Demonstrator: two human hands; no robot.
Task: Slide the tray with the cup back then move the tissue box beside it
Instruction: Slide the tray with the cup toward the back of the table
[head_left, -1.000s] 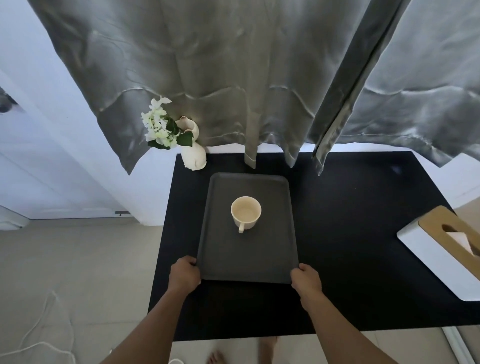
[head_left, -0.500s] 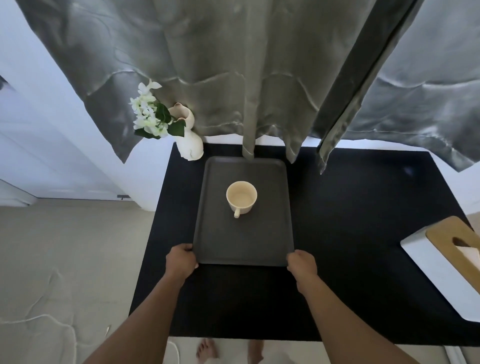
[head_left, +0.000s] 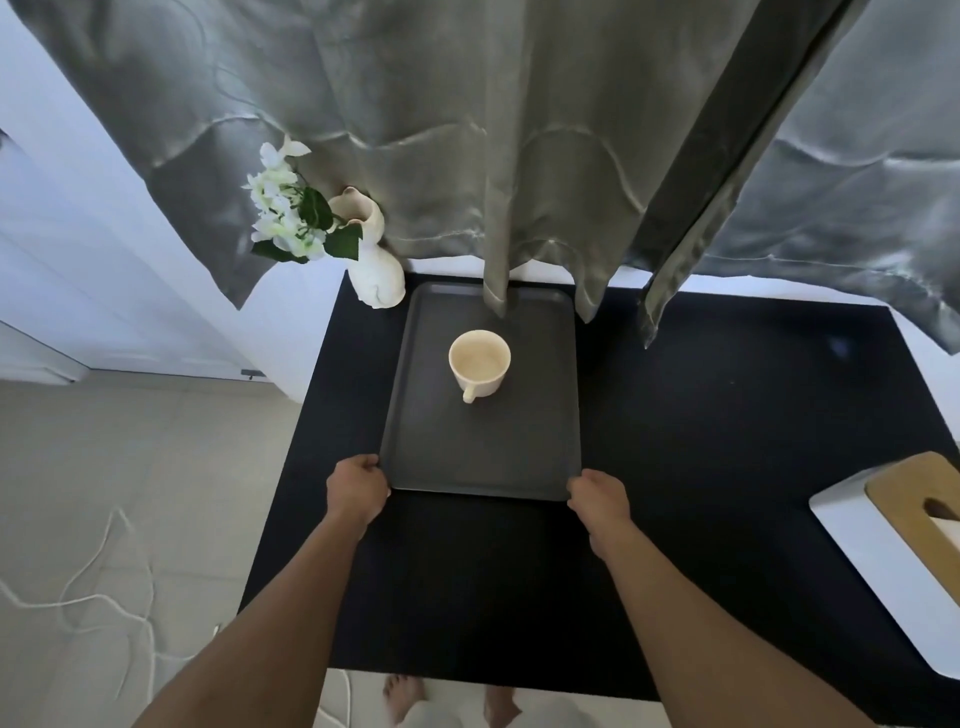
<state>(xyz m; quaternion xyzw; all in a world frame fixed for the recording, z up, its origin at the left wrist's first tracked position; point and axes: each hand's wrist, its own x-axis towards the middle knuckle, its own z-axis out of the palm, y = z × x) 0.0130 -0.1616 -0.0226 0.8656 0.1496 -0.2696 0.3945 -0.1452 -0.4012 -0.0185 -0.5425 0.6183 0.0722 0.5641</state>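
A dark grey tray (head_left: 441, 457) lies on the black table (head_left: 727, 467), its far edge at the table's back under the curtain hem. A cream cup (head_left: 479, 362) stands upright on the tray, handle pointing toward me. My left hand (head_left: 356, 488) grips the tray's near left corner and my right hand (head_left: 597, 496) grips its near right corner. The white tissue box (head_left: 878, 566) with a wooden lid sits at the table's right edge, partly cut off by the frame, well apart from the tray.
A white vase (head_left: 373, 260) with white flowers stands at the table's back left corner, close to the tray. Grey curtains (head_left: 519, 156) hang over the table's back edge. A white cord (head_left: 104, 597) lies on the tiled floor at the left.
Both hands have pushed the tray with the cup away from me, toward the back of the table. Its far edge now sits under the curtain hem beside the vase.
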